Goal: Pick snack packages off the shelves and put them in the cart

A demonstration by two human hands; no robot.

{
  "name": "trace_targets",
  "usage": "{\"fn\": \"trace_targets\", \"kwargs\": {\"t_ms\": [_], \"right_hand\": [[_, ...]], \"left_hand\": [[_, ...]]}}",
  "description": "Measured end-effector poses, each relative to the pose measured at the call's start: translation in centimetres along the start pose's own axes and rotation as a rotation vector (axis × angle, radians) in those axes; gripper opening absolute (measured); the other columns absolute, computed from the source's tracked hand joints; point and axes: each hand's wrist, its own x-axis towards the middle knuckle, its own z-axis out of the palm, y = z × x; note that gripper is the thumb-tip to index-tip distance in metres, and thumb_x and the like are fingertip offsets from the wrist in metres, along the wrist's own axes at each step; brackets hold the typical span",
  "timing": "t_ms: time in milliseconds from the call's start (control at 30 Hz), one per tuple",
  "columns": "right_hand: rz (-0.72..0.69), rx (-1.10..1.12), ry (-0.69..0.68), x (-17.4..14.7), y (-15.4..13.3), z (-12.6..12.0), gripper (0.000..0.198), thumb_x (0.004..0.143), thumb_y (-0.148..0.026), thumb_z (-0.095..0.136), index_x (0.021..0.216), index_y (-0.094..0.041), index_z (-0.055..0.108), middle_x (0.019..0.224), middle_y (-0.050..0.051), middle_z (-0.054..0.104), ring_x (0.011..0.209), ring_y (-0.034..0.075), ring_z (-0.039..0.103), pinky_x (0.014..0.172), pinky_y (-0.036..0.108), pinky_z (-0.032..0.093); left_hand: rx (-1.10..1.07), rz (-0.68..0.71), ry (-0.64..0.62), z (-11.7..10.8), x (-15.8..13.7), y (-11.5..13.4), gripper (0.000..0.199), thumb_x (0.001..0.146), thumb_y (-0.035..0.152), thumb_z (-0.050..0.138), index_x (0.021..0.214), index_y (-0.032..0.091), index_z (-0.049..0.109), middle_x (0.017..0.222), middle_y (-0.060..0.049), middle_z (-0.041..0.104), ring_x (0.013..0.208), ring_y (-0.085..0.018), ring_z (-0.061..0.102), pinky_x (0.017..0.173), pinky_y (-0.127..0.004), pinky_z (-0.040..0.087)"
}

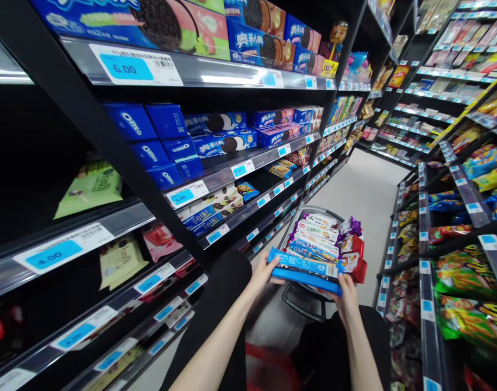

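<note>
A long blue snack packet (305,271) lies across both my hands, gripped at its two ends. My left hand (266,271) is closed on its left end, thumb on top. Around the right end, my right hand (346,290) is closed too. Just beyond and below the packet is a dark basket (299,301) filled with several snack packs. White packs (319,231) lie in its middle, with red packs (353,255) and a purple pack (349,227) along the right side. The held packet hides part of the basket's near side.
Shelves on the left hold blue Oreo boxes (130,122), larger cookie boxes (260,41) and a green bag (93,187). Bagged snacks (472,320) line the right shelves. Pale floor (364,168) runs between them. A red object (270,366) sits low between my legs.
</note>
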Motion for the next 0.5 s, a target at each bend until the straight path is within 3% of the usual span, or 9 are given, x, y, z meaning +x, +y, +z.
{"fn": "trace_targets", "kwargs": {"t_ms": [133, 367, 433, 500], "right_hand": [[0.012, -0.152, 0.086, -0.5, 0.4, 1.7, 0.061, 0.044, -0.046, 0.079, 0.088, -0.022, 0.044, 0.088, 0.000, 0.054, 0.072, 0.019, 0.059, 0.047, 0.026, 0.050], [-0.056, -0.268, 0.098, -0.9, 0.1, 1.9, 0.074, 0.041, -0.042, 0.081, 0.101, -0.021, 0.042, 0.091, 0.005, 0.056, 0.074, 0.022, 0.059, 0.049, 0.027, 0.051], [-0.065, -0.272, 0.097, -0.7, -0.1, 1.6, 0.073, 0.042, -0.042, 0.080, 0.101, -0.019, 0.045, 0.088, 0.006, 0.060, 0.075, 0.023, 0.060, 0.054, 0.028, 0.052], [-0.113, -0.294, 0.083, -0.7, -0.1, 1.4, 0.071, 0.044, -0.044, 0.079, 0.102, -0.017, 0.047, 0.090, 0.008, 0.062, 0.082, 0.025, 0.060, 0.065, 0.032, 0.052]], "left_hand": [[0.110, 0.033, 0.072, 0.8, -0.8, 0.2, 0.065, 0.048, 0.037, 0.079, 0.092, 0.021, 0.034, 0.082, -0.003, 0.058, 0.055, -0.016, 0.057, 0.043, -0.027, 0.047], [0.124, 0.012, 0.056, 0.4, -0.1, 0.2, 0.077, 0.047, 0.032, 0.079, 0.108, 0.022, 0.034, 0.100, -0.009, 0.055, 0.064, -0.021, 0.061, 0.046, -0.032, 0.051], [0.146, 0.016, 0.034, 0.0, -0.1, 0.2, 0.083, 0.051, 0.033, 0.077, 0.119, 0.022, 0.031, 0.108, -0.012, 0.053, 0.070, -0.023, 0.062, 0.054, -0.035, 0.052], [0.288, 0.116, 0.046, -0.3, -0.2, 0.4, 0.091, 0.053, 0.033, 0.076, 0.130, 0.023, 0.028, 0.121, -0.015, 0.047, 0.091, -0.027, 0.060, 0.074, -0.042, 0.050]]}}
